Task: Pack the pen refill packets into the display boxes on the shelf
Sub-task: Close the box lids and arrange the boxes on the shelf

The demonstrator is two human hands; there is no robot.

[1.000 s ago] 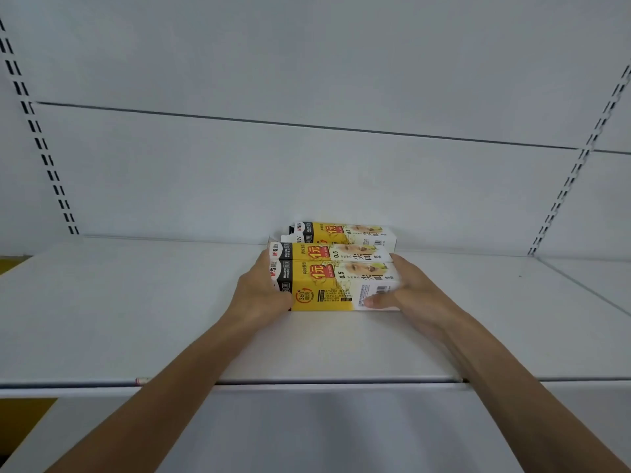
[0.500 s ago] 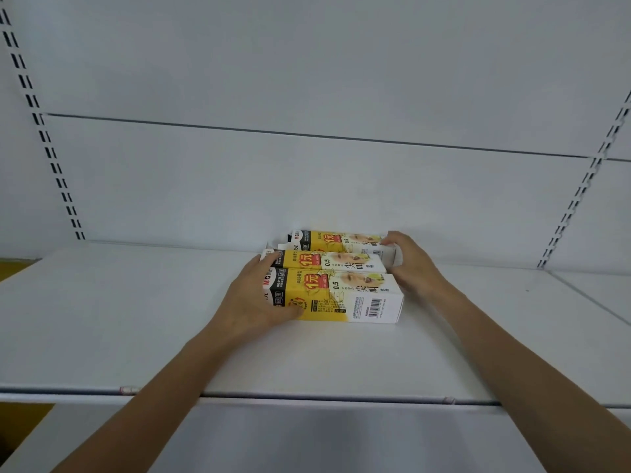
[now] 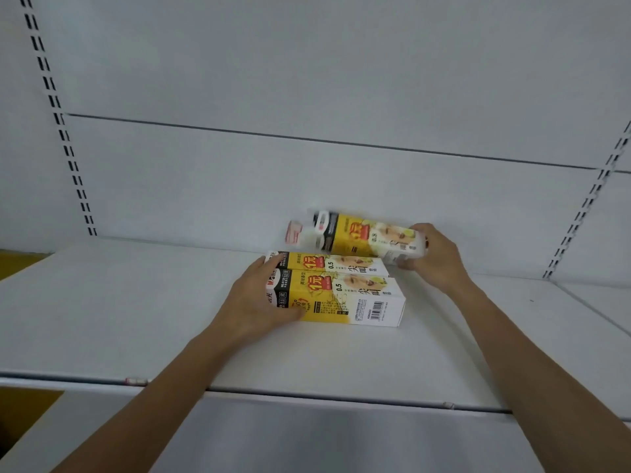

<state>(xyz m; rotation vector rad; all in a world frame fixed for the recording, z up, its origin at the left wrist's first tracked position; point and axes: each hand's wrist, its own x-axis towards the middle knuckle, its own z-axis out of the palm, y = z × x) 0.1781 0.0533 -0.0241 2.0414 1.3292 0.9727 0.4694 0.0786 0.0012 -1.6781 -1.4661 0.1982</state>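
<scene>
Head view: the right hand [image 3: 433,257] has its grip clamped round the right end of the rear box [image 3: 362,238], held tilted above the shelf [image 3: 136,302], image blurred, with a flap open at the box's left end. The left hand [image 3: 259,302] grips the left end of the front box [image 3: 355,302], thumb on its face, fingertips reaching the middle box [image 3: 338,264]. Half a second ago the rear box lay flat behind the others; the left hand is unchanged.

- Three yellow-and-white display boxes [image 3: 345,302] are counted.
- Two hands are seen: left hand [image 3: 254,302], right hand [image 3: 435,257].
- One white shelf [image 3: 136,319] is shown.
- Two slotted uprights [image 3: 65,138] are counted.
</scene>
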